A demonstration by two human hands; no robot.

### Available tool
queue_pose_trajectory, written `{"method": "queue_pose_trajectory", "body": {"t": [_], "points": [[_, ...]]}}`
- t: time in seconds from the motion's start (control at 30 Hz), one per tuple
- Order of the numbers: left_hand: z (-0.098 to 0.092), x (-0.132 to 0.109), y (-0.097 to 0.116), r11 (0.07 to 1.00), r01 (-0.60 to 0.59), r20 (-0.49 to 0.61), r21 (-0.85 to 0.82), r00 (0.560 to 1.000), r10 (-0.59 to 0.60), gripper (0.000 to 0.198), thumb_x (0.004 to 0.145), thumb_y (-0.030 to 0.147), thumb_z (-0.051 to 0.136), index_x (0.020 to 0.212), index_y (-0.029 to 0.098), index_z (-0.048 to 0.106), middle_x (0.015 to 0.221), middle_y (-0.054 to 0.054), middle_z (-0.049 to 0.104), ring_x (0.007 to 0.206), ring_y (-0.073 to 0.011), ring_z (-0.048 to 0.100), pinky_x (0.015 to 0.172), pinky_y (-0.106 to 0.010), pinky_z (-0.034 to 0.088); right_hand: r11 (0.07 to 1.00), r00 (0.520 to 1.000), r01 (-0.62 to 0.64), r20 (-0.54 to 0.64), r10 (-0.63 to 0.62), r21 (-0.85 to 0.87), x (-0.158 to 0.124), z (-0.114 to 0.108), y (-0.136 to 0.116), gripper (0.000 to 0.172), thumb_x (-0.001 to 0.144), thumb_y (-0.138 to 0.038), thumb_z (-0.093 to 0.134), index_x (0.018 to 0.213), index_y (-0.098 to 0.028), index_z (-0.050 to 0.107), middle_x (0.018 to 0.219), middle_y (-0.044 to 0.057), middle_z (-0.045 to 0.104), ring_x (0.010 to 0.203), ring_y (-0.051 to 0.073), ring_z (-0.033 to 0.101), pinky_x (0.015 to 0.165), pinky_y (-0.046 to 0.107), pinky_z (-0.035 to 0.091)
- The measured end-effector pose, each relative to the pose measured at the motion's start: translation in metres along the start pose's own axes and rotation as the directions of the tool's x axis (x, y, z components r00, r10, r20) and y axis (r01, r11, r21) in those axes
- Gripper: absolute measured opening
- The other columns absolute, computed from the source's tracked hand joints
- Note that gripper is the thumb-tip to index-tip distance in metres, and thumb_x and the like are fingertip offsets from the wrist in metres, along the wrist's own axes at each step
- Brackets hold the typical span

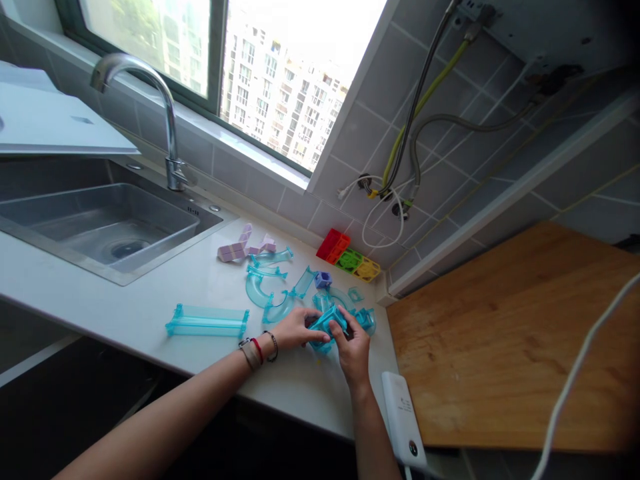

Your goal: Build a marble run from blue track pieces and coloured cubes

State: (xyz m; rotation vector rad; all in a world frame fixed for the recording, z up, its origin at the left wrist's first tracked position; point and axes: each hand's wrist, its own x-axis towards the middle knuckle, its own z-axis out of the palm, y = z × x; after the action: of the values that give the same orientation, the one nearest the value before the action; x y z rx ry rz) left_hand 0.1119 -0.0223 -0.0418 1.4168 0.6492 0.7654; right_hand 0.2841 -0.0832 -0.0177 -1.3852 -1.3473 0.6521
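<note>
Between both hands is a translucent blue toy block [329, 320], part of a marble-run-like set, just above the white counter. My left hand [296, 328] grips it from the left, fingers closed on its side. From the right, my right hand [353, 341] pinches it with thumb and fingers. More blue pieces lie close by: a piece [366, 321] right of my right hand, a curved track [257, 290] and a sloped track [304, 283] behind. A small purple cube [323, 280] stands behind the held block. The block's underside is partly hidden by my fingers.
A long blue track [207, 321] lies on the counter [150, 293] at left. Pink pieces [234, 251] and red, green and yellow blocks [349, 255] sit toward the wall. The sink [125, 270] is at left, a white power bank [404, 417] and wooden board [505, 347] at right.
</note>
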Motion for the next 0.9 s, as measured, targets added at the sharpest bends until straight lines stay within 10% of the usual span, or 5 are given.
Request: {"method": "queue_pose_trajectory", "body": {"t": [0.23, 0.43, 0.9], "points": [[0.000, 0.000, 0.004, 0.994, 0.008, -0.040, -0.111, 0.999, -0.012, 0.049, 0.074, 0.051, 0.079, 0.105, 0.017, 0.061, 0.084, -0.002, 0.066, 0.072, -0.0180, 0.066, 0.048, -0.021, 0.051, 0.977, 0.984, 0.137, -0.093, -0.153, -0.161, 0.028, -0.035, -0.002, 0.053, 0.094, -0.054, 0.054, 0.132, -0.018, 0.065, 0.133, 0.016, 0.066, 0.121, 0.031, 0.062, 0.099, 0.045, 0.051], [-0.001, 0.002, 0.000, 0.978, -0.013, -0.091, -0.207, 0.996, -0.006, 0.057, 0.072, 0.043, 0.083, 0.116, 0.019, 0.057, 0.103, -0.008, 0.071, 0.091, -0.0240, 0.070, 0.064, -0.028, 0.057, 0.837, 0.956, -0.144, -0.294, -0.022, -0.528, 0.063, -0.075, 0.041, 0.072, 0.075, -0.054, 0.071, 0.131, -0.009, 0.064, 0.130, 0.025, 0.063, 0.121, 0.036, 0.058, 0.102, 0.047, 0.045], [-0.002, 0.002, 0.001, 0.989, -0.004, -0.097, -0.148, 0.995, -0.011, 0.060, 0.075, 0.049, 0.079, 0.121, 0.020, 0.055, 0.106, -0.008, 0.070, 0.090, -0.0248, 0.070, 0.061, -0.027, 0.052, 0.895, 0.933, -0.320, -0.266, 0.241, -0.310, 0.082, -0.089, 0.075, 0.050, 0.068, -0.035, 0.064, 0.112, -0.012, 0.071, 0.084, 0.008, 0.074, 0.075, 0.025, 0.073, 0.066, 0.031, 0.056]]}}
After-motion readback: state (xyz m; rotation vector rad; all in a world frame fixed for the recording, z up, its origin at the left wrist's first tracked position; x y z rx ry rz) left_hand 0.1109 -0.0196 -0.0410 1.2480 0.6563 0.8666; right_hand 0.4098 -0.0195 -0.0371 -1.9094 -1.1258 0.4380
